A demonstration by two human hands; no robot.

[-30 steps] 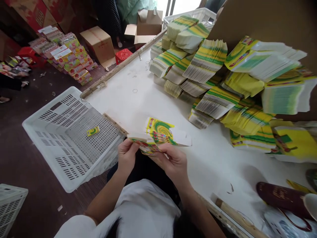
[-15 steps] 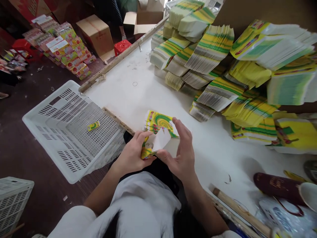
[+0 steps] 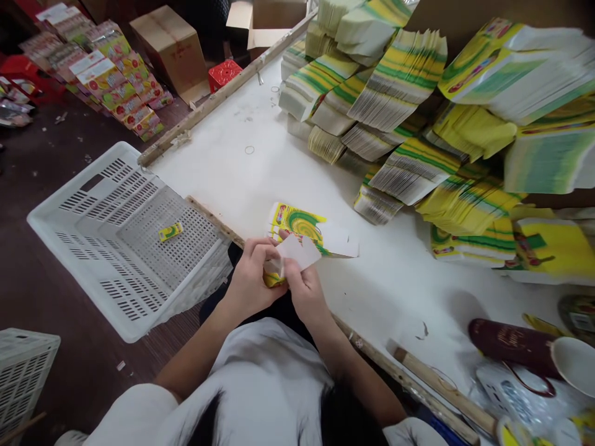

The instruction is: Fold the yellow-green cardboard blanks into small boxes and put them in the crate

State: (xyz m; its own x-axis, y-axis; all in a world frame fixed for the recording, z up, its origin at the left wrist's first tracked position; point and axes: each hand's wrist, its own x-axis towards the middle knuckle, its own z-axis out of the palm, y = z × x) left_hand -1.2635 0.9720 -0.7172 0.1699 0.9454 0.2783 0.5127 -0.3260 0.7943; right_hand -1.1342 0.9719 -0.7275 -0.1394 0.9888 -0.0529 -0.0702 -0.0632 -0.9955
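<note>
While both hands work at the near edge of the counter (image 3: 223,161), I note the left hand (image 3: 253,282) and the right hand (image 3: 302,288) closed together on one small carton (image 3: 290,257), its white flap turned up, held just above the counter rim. To fold it well, I judge I should crease the flap squarely with the fingertips and keep the body pinched flat. A short stack of flat cartons (image 3: 302,226) lies just beyond. The wooden edge strip (image 3: 214,218) runs close under my wrists; the white crate (image 3: 125,241) sits open to the left. Tall piles of cartons (image 3: 395,99) crowd the right; bare counter remains ahead.
</note>
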